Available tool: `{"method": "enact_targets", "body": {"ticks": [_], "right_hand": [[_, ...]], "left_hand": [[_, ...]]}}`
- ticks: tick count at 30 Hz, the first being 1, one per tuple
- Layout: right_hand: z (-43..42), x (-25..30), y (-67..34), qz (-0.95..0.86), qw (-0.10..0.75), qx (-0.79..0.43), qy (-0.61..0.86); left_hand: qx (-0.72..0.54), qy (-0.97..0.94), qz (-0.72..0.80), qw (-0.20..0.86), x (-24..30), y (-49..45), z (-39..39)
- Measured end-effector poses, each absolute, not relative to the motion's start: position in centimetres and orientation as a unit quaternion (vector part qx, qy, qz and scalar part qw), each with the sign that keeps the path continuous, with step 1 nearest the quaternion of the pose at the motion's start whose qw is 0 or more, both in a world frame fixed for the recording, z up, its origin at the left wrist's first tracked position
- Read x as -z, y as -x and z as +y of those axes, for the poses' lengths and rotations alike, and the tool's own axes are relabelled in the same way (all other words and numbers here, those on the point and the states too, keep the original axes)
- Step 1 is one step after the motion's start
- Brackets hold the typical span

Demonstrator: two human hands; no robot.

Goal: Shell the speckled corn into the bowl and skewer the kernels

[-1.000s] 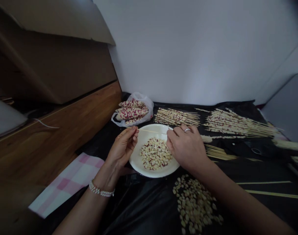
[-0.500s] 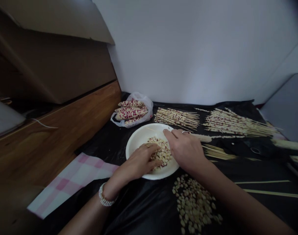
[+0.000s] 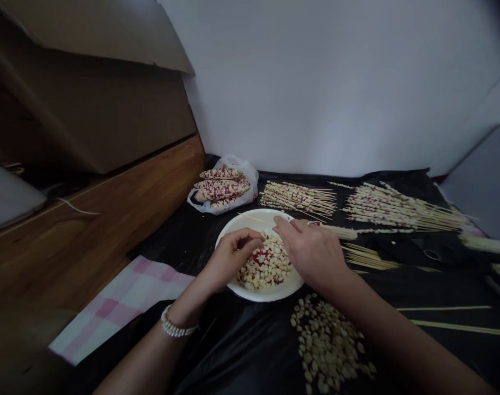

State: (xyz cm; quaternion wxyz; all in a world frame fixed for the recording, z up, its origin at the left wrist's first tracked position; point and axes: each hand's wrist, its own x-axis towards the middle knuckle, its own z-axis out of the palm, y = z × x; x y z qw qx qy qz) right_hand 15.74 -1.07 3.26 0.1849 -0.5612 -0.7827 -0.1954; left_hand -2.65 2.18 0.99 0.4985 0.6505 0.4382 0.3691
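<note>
A white bowl (image 3: 229, 222) holds loose corn kernels (image 3: 270, 269), cream with some dark red. Over its left side my left hand (image 3: 229, 255) has thumb and fingers pinched together; whatever lies between the fingertips is too small to make out. My right hand (image 3: 316, 249) is closed at the bowl's right rim. A thin bamboo skewer (image 3: 250, 217) points left from its fingertips across the bowl, the rest of it hidden by the hand. Below the right forearm, a pile of pale kernels (image 3: 326, 345) lies on black plastic sheeting (image 3: 233, 340).
Behind the bowl, a plastic bag (image 3: 250, 170) holds speckled corn cobs (image 3: 221, 191). Kernel-threaded skewers (image 3: 295, 197) lie in a bundle, with a larger bundle (image 3: 385, 206) further right. Bare skewers (image 3: 369, 257) lie nearby. A pink checked cloth (image 3: 122, 307) is left, beside a wooden board (image 3: 151, 181).
My left hand has lifted from among the kernels and drawn its fingers into a pinch, uncovering more of the bowl's contents. My right hand stays almost in place.
</note>
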Motion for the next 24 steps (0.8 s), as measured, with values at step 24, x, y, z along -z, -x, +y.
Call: {"method": "enact_targets", "body": {"ticks": [24], "right_hand": [[-1.7,-4.7,-15.8,-0.817,0.185,0.193,0.51]], "left_hand": [[-0.49,-0.237,0.354,0.761,-2.2,2.7,2.6]]}}
